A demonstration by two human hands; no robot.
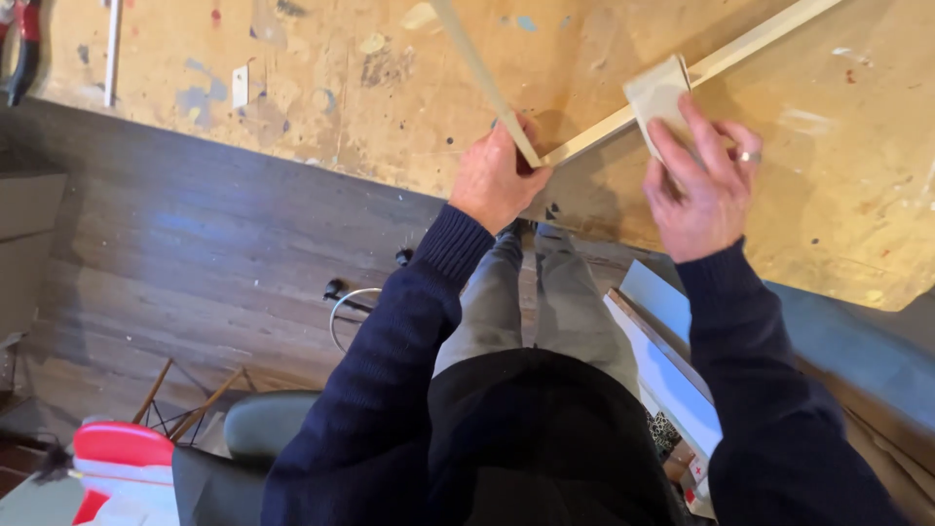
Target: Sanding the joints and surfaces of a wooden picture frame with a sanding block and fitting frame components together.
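Paint-spotted plywood worktop point(370, 88) above dark floorboards point(195, 253). I see my left hand point(497, 180) closed around the near end of a thin wooden strip point(482, 73) at the worktop's edge, where it meets a second pale strip point(740, 47). My right hand point(703, 185), fingers flat and unclenched, presses a small sanding block point(657, 97) against that second strip.

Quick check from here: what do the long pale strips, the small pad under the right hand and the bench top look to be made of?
Strips: pale, straight, matte, probably bare or primed wood. Pad under the right hand: flat, beige, folded, likely sandpaper, not certain. Bench top: flecked, paint-stained chipboard or similar sheet. The left hand grips the strips' corner.
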